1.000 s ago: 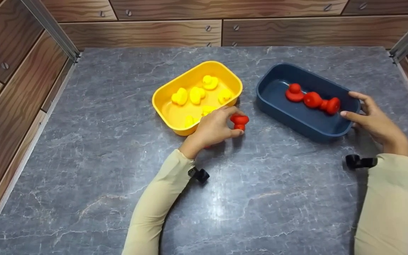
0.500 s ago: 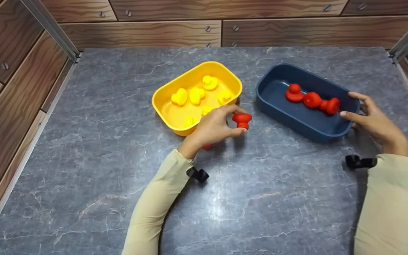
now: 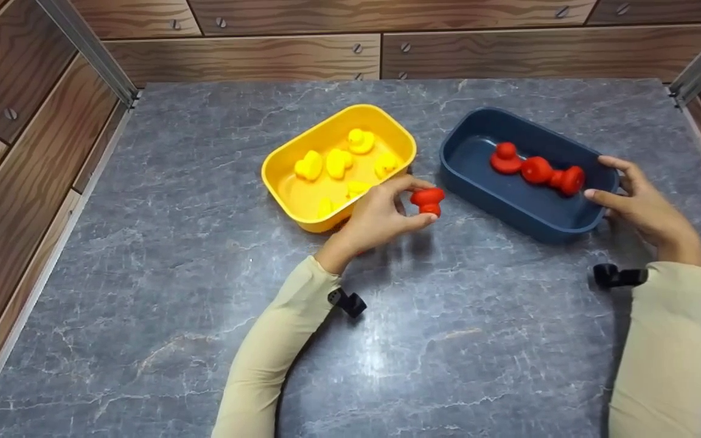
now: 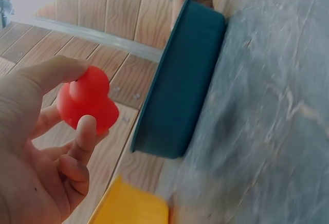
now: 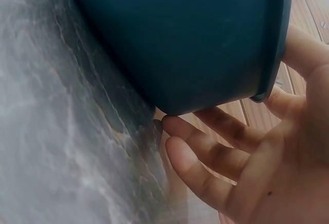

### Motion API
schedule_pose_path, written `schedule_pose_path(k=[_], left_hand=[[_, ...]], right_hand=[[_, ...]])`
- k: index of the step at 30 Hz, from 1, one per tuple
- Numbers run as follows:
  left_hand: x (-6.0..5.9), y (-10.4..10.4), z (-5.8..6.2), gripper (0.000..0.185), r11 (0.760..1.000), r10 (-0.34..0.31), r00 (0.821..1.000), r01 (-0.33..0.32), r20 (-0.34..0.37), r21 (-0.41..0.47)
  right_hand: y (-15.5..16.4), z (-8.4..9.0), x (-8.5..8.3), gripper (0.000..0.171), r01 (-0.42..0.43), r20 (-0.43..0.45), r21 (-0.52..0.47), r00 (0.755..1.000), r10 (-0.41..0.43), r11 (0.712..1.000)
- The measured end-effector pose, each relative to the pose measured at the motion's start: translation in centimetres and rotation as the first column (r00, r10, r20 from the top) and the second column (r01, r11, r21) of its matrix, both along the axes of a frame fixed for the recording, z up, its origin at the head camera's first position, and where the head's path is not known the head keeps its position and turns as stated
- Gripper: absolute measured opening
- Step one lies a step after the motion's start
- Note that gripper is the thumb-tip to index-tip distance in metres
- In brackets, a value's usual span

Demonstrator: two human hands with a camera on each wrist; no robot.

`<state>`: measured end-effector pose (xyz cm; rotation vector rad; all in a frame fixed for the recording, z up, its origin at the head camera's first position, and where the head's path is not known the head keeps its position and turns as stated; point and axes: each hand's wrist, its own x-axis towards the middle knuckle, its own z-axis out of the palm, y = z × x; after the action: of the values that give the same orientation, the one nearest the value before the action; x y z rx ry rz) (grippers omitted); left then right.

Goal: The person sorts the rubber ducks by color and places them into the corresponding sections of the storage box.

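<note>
1. Yellow tray (image 3: 277, 167), left of centre on the grey bench (image 3: 143, 255): it holds several yellow ducks (image 3: 338, 163).
2. Left hand (image 3: 381, 214), just right of the yellow tray's near corner: its grip pinches a red duck (image 3: 428, 199) between thumb and fingertips, clear of the bench, in the gap between the two trays.
3. Blue tray (image 3: 484, 198), right of centre: three red ducks (image 3: 536, 169) lie along its far side.
4. Right hand (image 3: 642, 204), at the blue tray's right end: fingers curled round the rim and wall, steadying it.
5. Step in hand, as judged: carrying the red duck toward the blue tray. The next move calls for passing over the near-left rim, then releasing.
</note>
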<state>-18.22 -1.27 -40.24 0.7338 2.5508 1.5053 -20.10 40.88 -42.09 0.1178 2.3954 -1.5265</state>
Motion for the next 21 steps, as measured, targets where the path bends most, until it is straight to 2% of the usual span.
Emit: schedule_pose_path(k=[8,15,21], left_hand=[[0.0,2.3,0.1,0.042,0.998,0.027,0.999,-0.025,-0.039,0.058],[-0.4,4.1,0.5,0.043,0.992,0.056,0.998,-0.053,-0.022,0.112],[-0.8,5.7,0.5,0.044,0.984,0.091,0.996,-0.086,-0.025,0.156]], right_hand=[[0.0,-0.1,0.0,0.064,0.006,0.011,-0.026,1.000,-0.005,1.000],[0.0,0.0,0.0,0.066,-0.006,0.004,0.006,1.000,0.006,1.000],[0.0,0.0,0.1,0.065,0.001,-0.023,-0.006,1.000,-0.001,1.000]])
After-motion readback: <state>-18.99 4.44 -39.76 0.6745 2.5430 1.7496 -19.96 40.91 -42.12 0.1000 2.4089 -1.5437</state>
